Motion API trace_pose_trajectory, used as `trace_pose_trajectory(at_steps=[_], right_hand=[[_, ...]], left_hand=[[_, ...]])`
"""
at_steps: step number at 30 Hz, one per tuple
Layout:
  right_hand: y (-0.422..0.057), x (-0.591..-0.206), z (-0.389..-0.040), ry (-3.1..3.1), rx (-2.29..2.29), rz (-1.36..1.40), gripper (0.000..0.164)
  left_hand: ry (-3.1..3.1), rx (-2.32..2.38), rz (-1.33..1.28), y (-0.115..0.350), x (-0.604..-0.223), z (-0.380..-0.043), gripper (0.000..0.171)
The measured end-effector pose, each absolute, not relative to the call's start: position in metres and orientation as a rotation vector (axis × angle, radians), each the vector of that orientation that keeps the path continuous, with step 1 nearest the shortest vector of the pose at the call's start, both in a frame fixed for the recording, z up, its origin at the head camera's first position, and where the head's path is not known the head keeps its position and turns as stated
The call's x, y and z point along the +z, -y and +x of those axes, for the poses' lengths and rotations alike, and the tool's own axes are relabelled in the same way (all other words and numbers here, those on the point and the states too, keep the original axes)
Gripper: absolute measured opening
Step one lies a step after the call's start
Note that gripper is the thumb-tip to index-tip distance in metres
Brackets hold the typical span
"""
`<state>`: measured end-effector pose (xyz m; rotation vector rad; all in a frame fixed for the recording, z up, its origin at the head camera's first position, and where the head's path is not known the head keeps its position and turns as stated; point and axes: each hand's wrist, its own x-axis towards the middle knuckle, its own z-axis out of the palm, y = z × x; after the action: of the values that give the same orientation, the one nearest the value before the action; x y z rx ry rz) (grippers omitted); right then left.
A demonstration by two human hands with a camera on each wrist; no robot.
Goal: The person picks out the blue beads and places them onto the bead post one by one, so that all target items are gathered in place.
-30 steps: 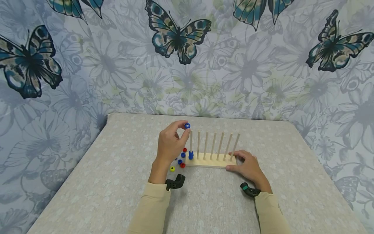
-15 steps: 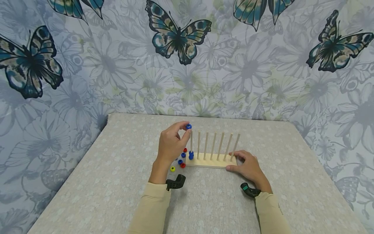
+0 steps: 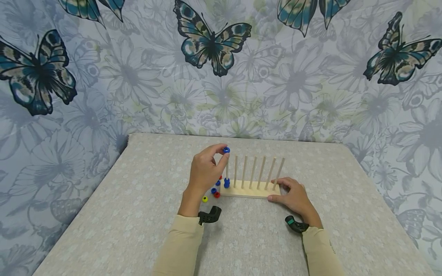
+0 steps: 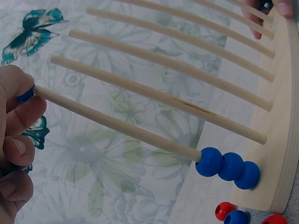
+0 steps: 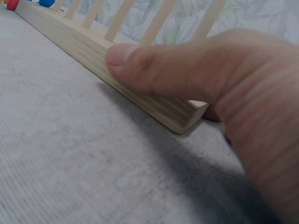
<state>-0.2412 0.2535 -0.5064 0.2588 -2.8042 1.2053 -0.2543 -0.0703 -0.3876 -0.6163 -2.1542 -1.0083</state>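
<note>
My left hand (image 3: 204, 168) pinches a blue bead (image 3: 226, 150) between thumb and index finger, right at the top of the leftmost peg (image 4: 117, 123). Three blue beads (image 4: 230, 166) are stacked at the foot of that same peg. The peg belongs to a pale wooden base (image 3: 249, 189) with a row of several upright pegs. At the base's right end my right hand (image 3: 292, 195) grips it, thumb (image 5: 159, 67) along the front edge and fingers behind. In the left wrist view the pinched bead (image 4: 26, 94) is mostly covered by the fingers.
Loose beads lie on the cloth-covered table (image 3: 138, 214) by the base's left end: a yellow bead (image 3: 205, 199), a red bead (image 3: 216, 194), a blue bead (image 3: 213, 190) and others partly behind the left hand. A butterfly-patterned wall covering (image 3: 221, 103) stands behind the table.
My left hand has moved slightly right and down with the blue bead, from beside the leftmost peg to over its tip. The right hand keeps its hold on the base.
</note>
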Motion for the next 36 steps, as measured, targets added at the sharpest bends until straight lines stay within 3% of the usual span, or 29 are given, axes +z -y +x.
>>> trace_pose_trajectory(at_steps=[36], right_hand=[[-0.2535,-0.5073,-0.2422,2.810,1.177,0.250,0.060]], left_hand=[[2.199,-0.964,-0.630,0.0723,-0.3885,-0.2545,0.026]])
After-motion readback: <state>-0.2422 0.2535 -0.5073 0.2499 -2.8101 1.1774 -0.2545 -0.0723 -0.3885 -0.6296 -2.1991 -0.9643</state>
